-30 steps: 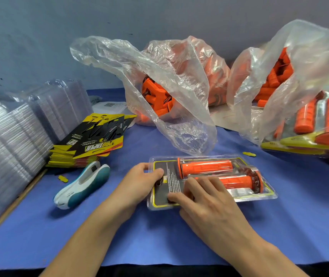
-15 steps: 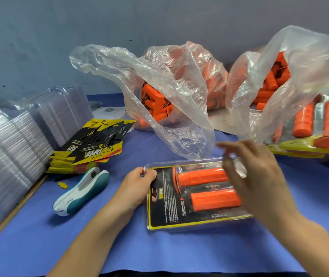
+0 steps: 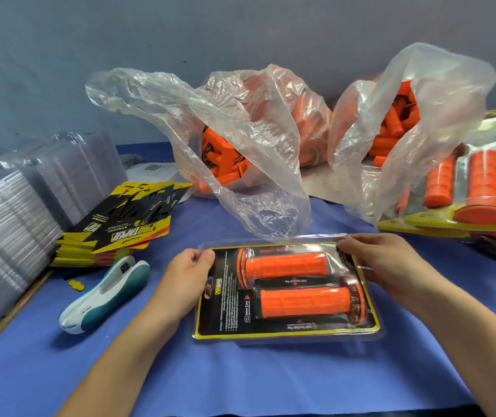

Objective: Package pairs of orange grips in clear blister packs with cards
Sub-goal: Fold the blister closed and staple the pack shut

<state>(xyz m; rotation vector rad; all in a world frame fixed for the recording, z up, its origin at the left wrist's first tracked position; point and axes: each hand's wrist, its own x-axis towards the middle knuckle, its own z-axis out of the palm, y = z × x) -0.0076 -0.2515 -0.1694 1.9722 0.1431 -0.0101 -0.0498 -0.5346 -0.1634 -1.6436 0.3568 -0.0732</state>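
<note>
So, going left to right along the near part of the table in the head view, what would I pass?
Stack of clear shells → white-and-teal hand tool → left hand → pack with two orange grips → right hand → finished packs.

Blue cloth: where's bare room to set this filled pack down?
Bare: the near strip of blue cloth below the blister pack, and the gap between card stack and plastic bags. Crowded: left with clear trays, right with finished packs.
</note>
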